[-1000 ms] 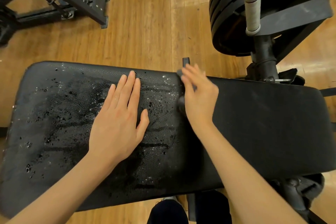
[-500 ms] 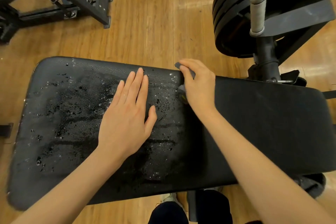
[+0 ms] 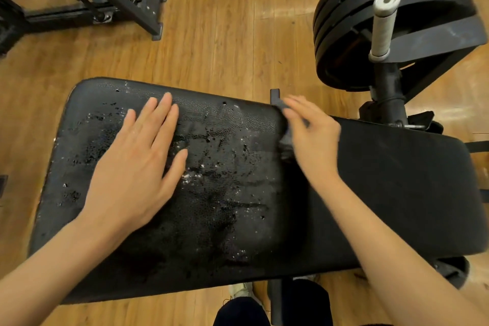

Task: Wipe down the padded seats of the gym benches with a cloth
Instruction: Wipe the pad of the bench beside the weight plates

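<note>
Left hand [image 3: 137, 167]: you press it flat, fingers straight, on the wet seat pad [image 3: 225, 219].
Right hand [image 3: 312, 132]: you hold the dark cloth [image 3: 287, 140], nearest the gap.
Bench [image 3: 397, 193]: it runs 9 to 3 o'clock.

Illumination is warm and even, with glare patches on the wood floor [image 3: 277, 12]. The right hand [image 3: 312, 130] shows motion blur. Wide-angle distortion bends the edges.

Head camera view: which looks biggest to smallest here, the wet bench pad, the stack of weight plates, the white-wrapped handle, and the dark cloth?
1. Wet bench pad, which fills most of the view.
2. Stack of weight plates, partly cut off at the top edge.
3. White-wrapped handle.
4. Dark cloth, mostly hidden under the right hand, so its true extent is unsure.
</note>
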{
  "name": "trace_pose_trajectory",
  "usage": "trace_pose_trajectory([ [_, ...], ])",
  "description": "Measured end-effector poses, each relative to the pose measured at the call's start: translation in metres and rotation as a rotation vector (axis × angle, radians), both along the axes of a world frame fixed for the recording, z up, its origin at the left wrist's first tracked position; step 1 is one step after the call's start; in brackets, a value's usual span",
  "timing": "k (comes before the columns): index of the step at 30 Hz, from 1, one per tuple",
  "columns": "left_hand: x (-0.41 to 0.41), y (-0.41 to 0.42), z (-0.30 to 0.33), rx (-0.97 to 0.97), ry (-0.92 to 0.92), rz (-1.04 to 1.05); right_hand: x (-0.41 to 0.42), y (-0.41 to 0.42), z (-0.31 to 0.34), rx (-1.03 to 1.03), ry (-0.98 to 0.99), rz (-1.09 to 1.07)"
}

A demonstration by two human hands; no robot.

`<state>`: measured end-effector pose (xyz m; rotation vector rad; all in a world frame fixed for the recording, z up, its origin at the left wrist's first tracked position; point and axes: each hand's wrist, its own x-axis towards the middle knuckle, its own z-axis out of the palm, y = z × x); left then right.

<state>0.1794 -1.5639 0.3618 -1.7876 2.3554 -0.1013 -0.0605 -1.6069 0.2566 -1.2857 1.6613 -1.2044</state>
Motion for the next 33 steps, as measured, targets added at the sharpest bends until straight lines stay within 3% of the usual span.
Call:
trace_pose_trajectory([
  [3,-0.001,0.001,-0.003,-0.015,-0.014,-0.004,0.016,-0.002,0.008,0.042,0.026,-0.164],
  [7,-0.002,0.002,-0.004,-0.036,-0.022,-0.002,0.081,-0.024,0.038,-0.081,0.146,0.051],
  [10,-0.003,0.002,-0.004,-0.034,-0.017,-0.009,0.054,-0.022,0.029,-0.078,0.174,0.192],
  [13,-0.002,0.003,-0.005,-0.039,-0.011,-0.004,0.009,-0.005,0.017,0.031,0.117,-0.02],
  [15,-0.002,0.003,-0.005,-0.05,-0.008,0.005,0.021,-0.01,0.022,0.076,0.124,-0.109],
  [19,-0.003,0.003,-0.006,-0.056,-0.016,-0.008,0.074,-0.03,0.04,-0.007,0.14,0.027],
  [25,-0.001,0.002,-0.007,-0.059,-0.006,-0.011,0.068,0.058,0.029,-0.157,0.187,0.155],
  [30,-0.001,0.003,-0.008,-0.073,-0.027,-0.021,0.086,-0.034,0.036,-0.088,0.162,-0.001],
  [33,-0.002,0.002,-0.008,-0.08,-0.024,-0.031,0.086,-0.001,0.036,-0.1,0.134,0.011],
])
